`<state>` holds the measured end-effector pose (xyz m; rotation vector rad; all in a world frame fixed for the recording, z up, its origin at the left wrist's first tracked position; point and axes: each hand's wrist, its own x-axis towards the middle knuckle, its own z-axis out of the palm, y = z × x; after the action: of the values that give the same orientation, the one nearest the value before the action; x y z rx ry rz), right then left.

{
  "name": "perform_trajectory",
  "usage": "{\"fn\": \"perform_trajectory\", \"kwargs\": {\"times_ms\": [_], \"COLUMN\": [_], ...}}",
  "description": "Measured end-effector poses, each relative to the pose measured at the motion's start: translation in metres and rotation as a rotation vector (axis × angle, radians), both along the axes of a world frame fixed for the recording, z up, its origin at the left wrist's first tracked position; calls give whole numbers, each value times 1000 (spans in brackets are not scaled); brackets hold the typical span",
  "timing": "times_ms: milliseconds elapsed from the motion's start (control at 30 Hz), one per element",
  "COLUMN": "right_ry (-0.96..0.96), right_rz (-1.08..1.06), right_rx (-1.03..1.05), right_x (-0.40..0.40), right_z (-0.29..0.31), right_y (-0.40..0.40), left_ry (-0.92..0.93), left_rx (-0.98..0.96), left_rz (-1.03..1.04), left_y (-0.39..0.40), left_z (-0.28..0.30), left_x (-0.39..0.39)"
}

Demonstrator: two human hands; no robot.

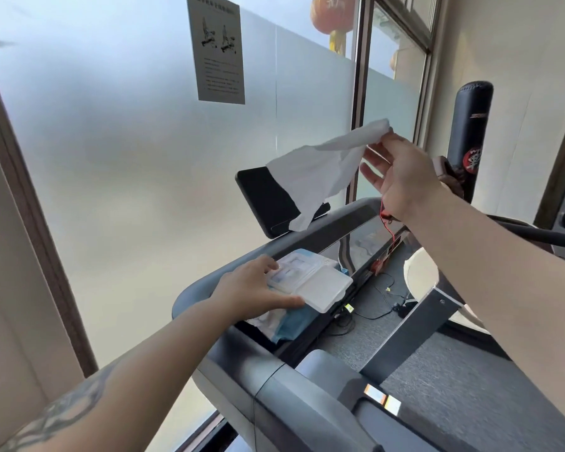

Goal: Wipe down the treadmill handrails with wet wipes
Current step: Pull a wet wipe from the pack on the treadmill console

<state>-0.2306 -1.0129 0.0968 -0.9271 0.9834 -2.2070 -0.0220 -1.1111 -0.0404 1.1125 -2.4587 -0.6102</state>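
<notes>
A blue and white pack of wet wipes (294,324) lies on the treadmill console, its clear plastic lid (320,288) flipped open. My left hand (252,288) grips the pack by its left side, thumb along the lid's near edge. High above it, my right hand (402,174) pinches one corner of a white wet wipe (317,171), which hangs loose in the air in front of the black screen (265,197). The grey handrail (307,239) curves round behind the pack. A second grey handrail section (294,402) runs along the bottom of the view.
Frosted glass (128,158) with a paper notice (217,50) stands close behind the treadmill. A black punch bag (470,135) is at the right. A red safety cord (387,230) hangs from the console. Cables (372,308) lie on the grey floor below.
</notes>
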Motion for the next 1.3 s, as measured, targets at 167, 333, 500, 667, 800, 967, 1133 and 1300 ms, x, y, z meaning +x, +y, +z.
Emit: {"fn": "perform_trajectory", "kwargs": {"times_ms": [167,333,500,667,800,967,1133,1300], "right_ry": [136,164,48,-78,32,175,180,279], "right_rz": [-53,-137,-173,-171,-141,-122,-111,-131], "right_rx": [92,111,86,17,150,284,305,402], "right_x": [-8,-17,-43,-51,-38,-8,13,24], "right_z": [-25,-49,-43,-20,-40,-63,-65,-73], "right_y": [2,11,27,40,26,12,7,9], "left_ry": [-36,-118,-86,108,106,-58,-177,255], "left_rx": [-55,-139,-172,-91,-282,-465,-341,191], "left_rz": [-70,-62,42,112,59,-25,27,89], "left_y": [2,6,11,9,8,8,13,19], "left_z": [1,-6,-1,0,-7,-14,-6,30], "left_x": [1,4,-4,-6,-10,-16,-15,-10]}}
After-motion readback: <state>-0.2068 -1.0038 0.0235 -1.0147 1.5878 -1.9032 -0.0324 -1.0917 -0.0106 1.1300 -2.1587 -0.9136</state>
